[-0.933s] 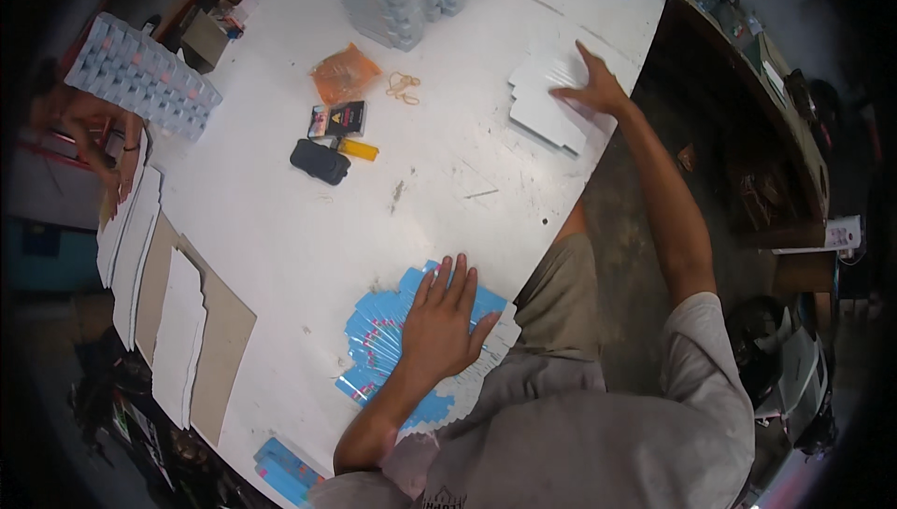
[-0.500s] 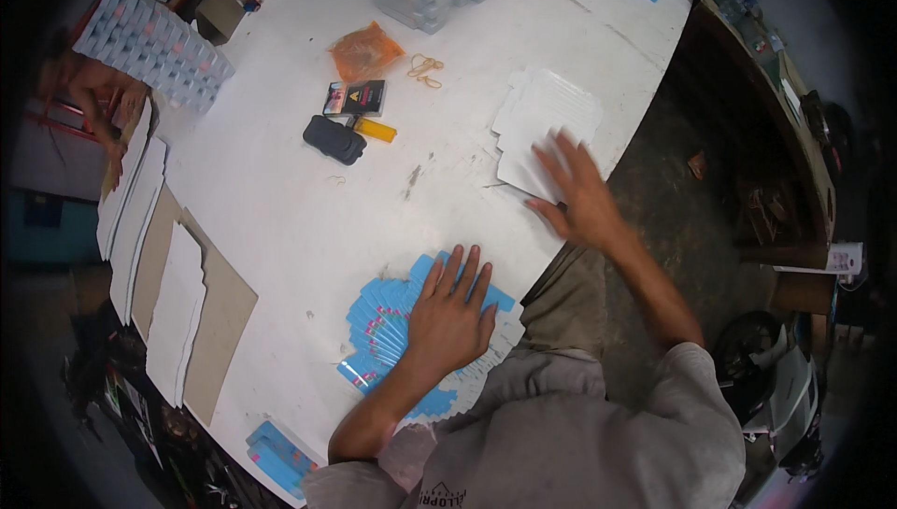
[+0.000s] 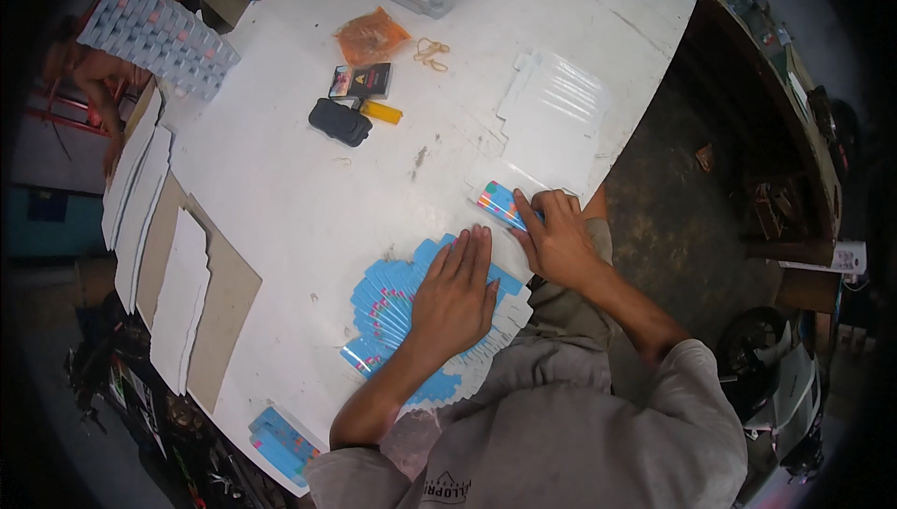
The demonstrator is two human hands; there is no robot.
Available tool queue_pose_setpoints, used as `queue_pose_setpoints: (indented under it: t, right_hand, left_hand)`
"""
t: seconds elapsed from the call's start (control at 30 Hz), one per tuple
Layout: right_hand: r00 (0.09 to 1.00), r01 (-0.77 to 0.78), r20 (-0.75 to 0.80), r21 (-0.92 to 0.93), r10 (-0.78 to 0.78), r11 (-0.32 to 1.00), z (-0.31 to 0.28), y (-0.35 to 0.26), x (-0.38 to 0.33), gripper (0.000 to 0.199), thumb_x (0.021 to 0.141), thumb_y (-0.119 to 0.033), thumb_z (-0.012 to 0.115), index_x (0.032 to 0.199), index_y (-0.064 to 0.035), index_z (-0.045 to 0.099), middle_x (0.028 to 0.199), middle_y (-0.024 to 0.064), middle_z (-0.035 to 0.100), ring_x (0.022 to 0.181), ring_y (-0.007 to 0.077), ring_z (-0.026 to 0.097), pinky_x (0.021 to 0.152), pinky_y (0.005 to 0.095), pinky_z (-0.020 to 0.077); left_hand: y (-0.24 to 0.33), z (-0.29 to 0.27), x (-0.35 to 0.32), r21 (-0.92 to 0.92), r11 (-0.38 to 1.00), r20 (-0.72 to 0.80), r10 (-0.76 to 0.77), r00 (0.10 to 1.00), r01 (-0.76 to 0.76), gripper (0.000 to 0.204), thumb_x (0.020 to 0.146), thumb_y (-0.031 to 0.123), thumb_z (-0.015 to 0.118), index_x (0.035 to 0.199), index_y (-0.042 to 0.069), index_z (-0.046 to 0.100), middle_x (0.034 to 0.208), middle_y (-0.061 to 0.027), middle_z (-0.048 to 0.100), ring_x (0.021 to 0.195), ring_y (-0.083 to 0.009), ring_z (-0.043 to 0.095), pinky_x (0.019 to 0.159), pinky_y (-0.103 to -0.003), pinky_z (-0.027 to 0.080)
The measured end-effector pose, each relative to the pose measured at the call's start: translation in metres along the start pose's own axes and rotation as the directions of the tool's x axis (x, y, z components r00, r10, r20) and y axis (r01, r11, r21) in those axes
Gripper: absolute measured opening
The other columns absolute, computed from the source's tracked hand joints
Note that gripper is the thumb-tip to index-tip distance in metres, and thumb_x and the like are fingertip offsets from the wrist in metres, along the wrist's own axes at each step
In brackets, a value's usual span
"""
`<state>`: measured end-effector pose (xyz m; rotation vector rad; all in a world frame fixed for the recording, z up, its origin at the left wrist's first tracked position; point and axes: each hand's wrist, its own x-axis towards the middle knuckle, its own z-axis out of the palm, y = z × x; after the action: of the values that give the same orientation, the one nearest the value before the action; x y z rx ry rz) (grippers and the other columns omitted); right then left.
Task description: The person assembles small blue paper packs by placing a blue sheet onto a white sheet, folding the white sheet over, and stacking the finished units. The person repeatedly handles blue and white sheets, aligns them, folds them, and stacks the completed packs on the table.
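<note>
The left hand [image 3: 455, 296] lies flat w/ fingers spread open, pressing on a fanned pile of thin blue cards [image 3: 388, 308] at the near edge of the white table [image 3: 280, 191]. Just right of it the right hand [image 3: 559, 240] has its fingers bent & holds down one small blue card w/ bright stripes [image 3: 500, 203], touching a stack of flat white cardboard sheets [image 3: 551, 121]. Farther away sit a black pouch [image 3: 340, 121], a yellow lighter [image 3: 381, 112], an orange plastic bag [image 3: 372, 35] & rubber bands [image 3: 431, 52].

Packing workshop: big white worktable [image 3: 308, 219], stacked flat cartons [image 3: 177, 299], trays [image 3: 154, 37], cluttered concrete floor [image 3: 682, 229].
</note>
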<state>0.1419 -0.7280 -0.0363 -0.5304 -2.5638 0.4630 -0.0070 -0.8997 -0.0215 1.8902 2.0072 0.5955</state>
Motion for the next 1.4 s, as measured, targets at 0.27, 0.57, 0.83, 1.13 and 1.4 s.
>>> queue_pose_setpoints:
  t: [0.27, 0.57, 0.83, 1.13, 1.4]
  right_hand:
    - [0.803, -0.428, 0.553, 0.276, 0.222, 0.861, -0.022, -0.033, 0.000, 0.031, 0.092, -0.006, 0.069, 0.122, 0.0023, 0.067, 0.101, 0.0216, 0.070, 0.099, 0.0402, 0.068, 0.084, 0.0469, 0.0519]
    - [0.999, -0.047, 0.006, 0.085, 0.047, 0.995, 0.014, 0.017, -0.014, 0.048, 0.090, -0.007, 0.073, 0.137, -0.0023, 0.063, 0.115, 0.0188, 0.062, 0.100, 0.0358, 0.060, 0.083, 0.0434, 0.0502]
    - [0.929, -0.363, 0.272, 0.554, 0.249, 0.749, 0.010, -0.031, -0.025, 0.032, 0.089, -0.008, 0.074, 0.119, -0.0007, 0.067, 0.098, 0.0173, 0.064, 0.086, 0.0382, 0.064, 0.076, 0.0441, 0.0534]
    - [0.999, 0.021, 0.043, -0.031, -0.020, 0.999, 0.015, -0.007, -0.011, 0.037, 0.089, -0.023, 0.079, 0.118, -0.0035, 0.070, 0.090, 0.0077, 0.058, 0.085, 0.0260, 0.060, 0.073, 0.0399, 0.0434]
    - [0.998, 0.036, 0.050, -0.077, -0.032, 0.996, 0.005, -0.014, -0.008, 0.044, 0.089, -0.027, 0.078, 0.121, 0.0018, 0.069, 0.100, 0.0097, 0.061, 0.096, 0.0265, 0.058, 0.079, 0.0401, 0.0419]
  left_hand:
    - [-0.001, -0.003, 0.000, 0.150, 0.984, 0.111, 0.080, 0.991, -0.097, 0.074, 0.093, 0.021, 0.062, 0.155, -0.011, 0.039, 0.164, -0.0291, 0.036, 0.156, -0.0418, 0.031, 0.128, -0.058, 0.019]
    - [-0.004, 0.005, -0.001, 0.064, 0.995, 0.122, 0.074, 0.990, -0.082, 0.063, 0.104, 0.030, 0.056, 0.151, -0.010, 0.045, 0.160, -0.0310, 0.041, 0.152, -0.0432, 0.037, 0.125, -0.054, 0.027]
    - [0.008, -0.003, 0.000, 0.241, 0.965, 0.054, 0.091, 0.994, -0.101, 0.068, 0.103, 0.023, 0.054, 0.159, -0.008, 0.033, 0.164, -0.0310, 0.036, 0.155, -0.0441, 0.032, 0.127, -0.055, 0.025]
    - [0.001, 0.003, 0.000, 0.071, 0.997, 0.034, 0.014, 0.999, -0.017, 0.074, 0.101, 0.028, 0.056, 0.157, -0.013, 0.031, 0.162, -0.0371, 0.034, 0.154, -0.0452, 0.032, 0.128, -0.054, 0.022]
    - [-0.003, 0.004, 0.000, 0.111, 0.994, 0.059, 0.012, 0.998, -0.019, 0.067, 0.101, 0.030, 0.056, 0.150, -0.015, 0.045, 0.158, -0.0364, 0.042, 0.153, -0.0445, 0.036, 0.127, -0.052, 0.025]
